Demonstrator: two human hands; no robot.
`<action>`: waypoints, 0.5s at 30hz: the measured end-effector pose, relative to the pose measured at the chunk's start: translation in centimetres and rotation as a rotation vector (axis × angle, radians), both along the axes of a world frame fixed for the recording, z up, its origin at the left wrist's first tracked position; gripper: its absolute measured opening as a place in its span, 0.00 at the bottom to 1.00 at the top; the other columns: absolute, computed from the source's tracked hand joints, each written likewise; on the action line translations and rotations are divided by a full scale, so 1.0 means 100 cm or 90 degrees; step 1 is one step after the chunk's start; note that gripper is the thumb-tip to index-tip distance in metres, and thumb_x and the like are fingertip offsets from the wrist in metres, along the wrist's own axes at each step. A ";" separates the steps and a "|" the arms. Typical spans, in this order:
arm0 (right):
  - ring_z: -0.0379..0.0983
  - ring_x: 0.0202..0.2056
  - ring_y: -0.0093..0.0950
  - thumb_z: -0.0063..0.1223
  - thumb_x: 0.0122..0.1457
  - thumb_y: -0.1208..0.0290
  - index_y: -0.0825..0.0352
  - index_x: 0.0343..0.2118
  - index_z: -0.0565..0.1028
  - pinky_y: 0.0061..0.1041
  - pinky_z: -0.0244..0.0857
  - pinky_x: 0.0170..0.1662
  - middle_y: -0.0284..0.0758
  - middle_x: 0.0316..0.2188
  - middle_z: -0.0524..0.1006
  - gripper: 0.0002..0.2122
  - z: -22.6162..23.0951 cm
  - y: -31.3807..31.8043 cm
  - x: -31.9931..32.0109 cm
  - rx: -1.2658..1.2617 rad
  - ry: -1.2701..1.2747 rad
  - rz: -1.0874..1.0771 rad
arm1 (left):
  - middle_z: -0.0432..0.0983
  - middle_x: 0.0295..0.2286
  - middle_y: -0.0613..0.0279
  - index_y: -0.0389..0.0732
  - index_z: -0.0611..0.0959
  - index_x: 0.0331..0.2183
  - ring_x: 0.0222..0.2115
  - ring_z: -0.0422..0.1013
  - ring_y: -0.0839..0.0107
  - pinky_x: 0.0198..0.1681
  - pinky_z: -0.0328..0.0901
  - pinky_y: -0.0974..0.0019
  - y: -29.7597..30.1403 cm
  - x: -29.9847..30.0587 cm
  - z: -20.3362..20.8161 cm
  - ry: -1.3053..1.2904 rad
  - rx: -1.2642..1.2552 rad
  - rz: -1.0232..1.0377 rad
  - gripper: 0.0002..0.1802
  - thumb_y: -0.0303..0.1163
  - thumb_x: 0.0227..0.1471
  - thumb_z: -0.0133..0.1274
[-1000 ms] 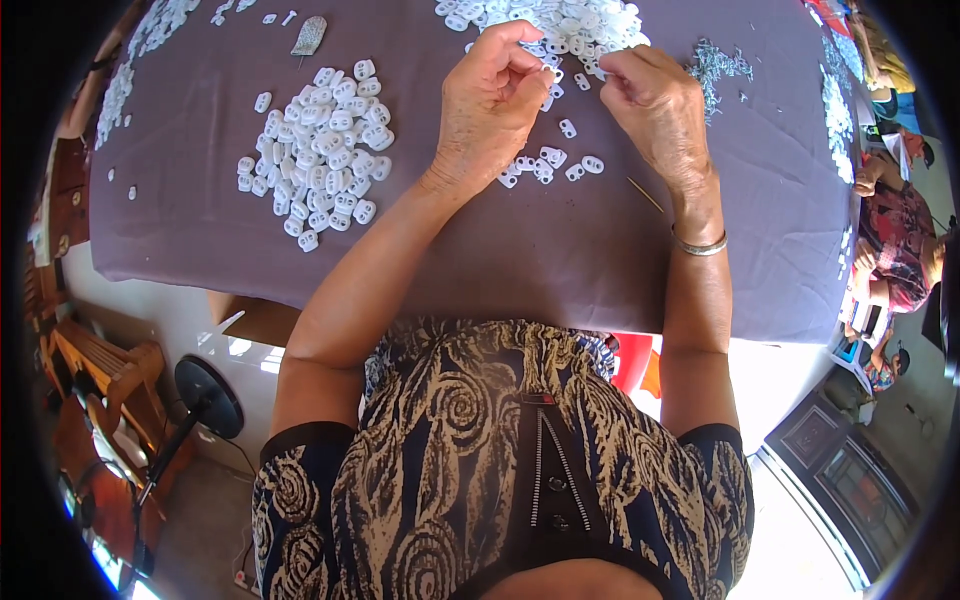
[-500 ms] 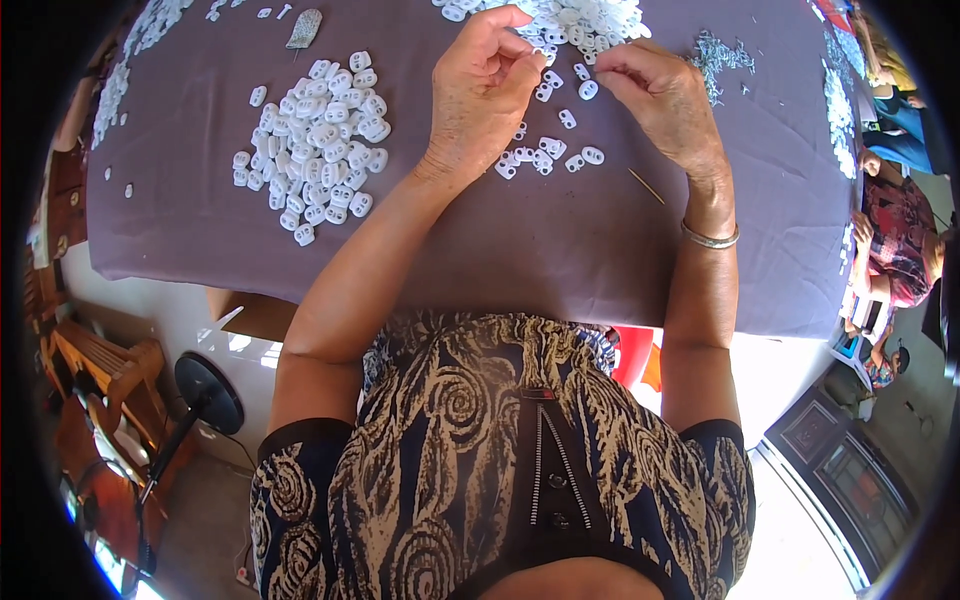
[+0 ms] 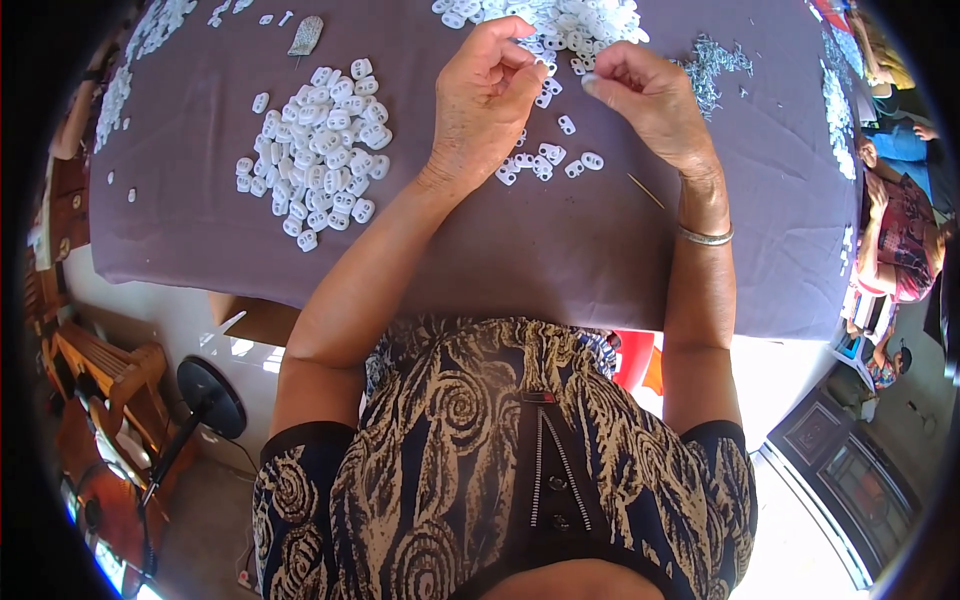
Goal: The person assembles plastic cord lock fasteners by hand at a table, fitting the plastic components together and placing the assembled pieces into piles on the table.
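White piece (image 3: 546, 66) is pinched in the left hand (image 3: 485, 100) near the far heap (image 3: 590, 20) on the table (image 3: 560, 255), and since the right hand (image 3: 657, 105), its thumb (image 3: 607, 95) just turned into view, is held apart, contents untellable, no joint handling seems under way.

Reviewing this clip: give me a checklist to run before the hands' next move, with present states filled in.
1. Left hand pinching a small white piece: ok.
2. Right hand holding a part: cannot tell, too small to make out.
3. Hands apart from each other: ok.
4. Left-side white pile untouched by either hand: ok.
5. Grey metal bits all in one heap: not ok, strays beside it.
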State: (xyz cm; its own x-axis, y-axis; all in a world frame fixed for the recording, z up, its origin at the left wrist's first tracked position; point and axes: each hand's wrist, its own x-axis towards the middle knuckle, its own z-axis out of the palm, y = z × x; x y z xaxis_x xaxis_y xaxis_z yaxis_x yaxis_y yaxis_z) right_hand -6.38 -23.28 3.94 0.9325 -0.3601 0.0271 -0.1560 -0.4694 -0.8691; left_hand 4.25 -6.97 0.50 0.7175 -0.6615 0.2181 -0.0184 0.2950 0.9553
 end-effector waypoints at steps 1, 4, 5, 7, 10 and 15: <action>0.63 0.24 0.14 0.57 0.55 0.75 0.68 0.29 0.75 0.15 0.58 0.27 0.24 0.21 0.70 0.03 -0.001 -0.001 0.001 -0.001 -0.001 -0.002 | 0.71 0.25 0.69 0.38 0.72 0.44 0.25 0.66 0.84 0.26 0.62 0.79 -0.002 -0.002 0.001 0.005 0.009 0.008 0.18 0.19 0.50 0.54; 0.63 0.24 0.14 0.55 0.56 0.75 0.69 0.31 0.76 0.15 0.59 0.28 0.25 0.23 0.72 0.03 0.001 0.009 0.010 0.234 -0.125 -0.061 | 0.71 0.23 0.69 0.37 0.72 0.43 0.22 0.64 0.86 0.26 0.62 0.80 -0.002 -0.004 0.001 0.005 0.018 0.013 0.17 0.18 0.49 0.54; 0.64 0.25 0.14 0.55 0.56 0.75 0.70 0.32 0.76 0.15 0.60 0.28 0.26 0.24 0.73 0.04 0.001 0.015 0.012 0.245 -0.125 -0.078 | 0.71 0.23 0.69 0.37 0.72 0.43 0.22 0.64 0.86 0.26 0.62 0.80 -0.002 -0.005 0.001 -0.002 0.016 0.009 0.17 0.18 0.49 0.54; 0.64 0.25 0.15 0.55 0.56 0.76 0.70 0.34 0.77 0.15 0.60 0.29 0.27 0.24 0.73 0.05 0.000 0.018 0.012 0.256 -0.125 -0.097 | 0.71 0.23 0.69 0.37 0.72 0.43 0.22 0.64 0.86 0.26 0.62 0.80 -0.002 -0.005 0.000 -0.007 0.014 0.005 0.18 0.18 0.49 0.54; 0.65 0.25 0.15 0.56 0.56 0.76 0.70 0.36 0.78 0.15 0.61 0.29 0.27 0.25 0.74 0.06 -0.002 0.019 0.013 0.241 -0.137 -0.117 | 0.71 0.23 0.70 0.37 0.72 0.43 0.23 0.65 0.86 0.27 0.62 0.80 -0.003 -0.005 0.000 -0.010 0.011 0.000 0.18 0.18 0.49 0.54; 0.65 0.26 0.14 0.56 0.56 0.75 0.69 0.35 0.78 0.15 0.62 0.31 0.26 0.26 0.75 0.05 -0.001 0.019 0.012 0.179 -0.134 -0.095 | 0.72 0.27 0.69 0.39 0.70 0.47 0.26 0.67 0.84 0.26 0.63 0.78 0.000 -0.004 -0.003 -0.034 0.030 -0.031 0.20 0.20 0.51 0.53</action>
State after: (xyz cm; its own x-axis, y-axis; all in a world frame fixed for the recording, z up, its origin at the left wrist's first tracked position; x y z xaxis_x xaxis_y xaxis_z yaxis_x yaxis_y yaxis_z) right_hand -5.14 -21.33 3.85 0.8536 -0.5127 0.0925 -0.0095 -0.1929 -0.9812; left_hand 3.87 -7.00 0.19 0.6721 -0.7062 0.2225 -0.0556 0.2515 0.9663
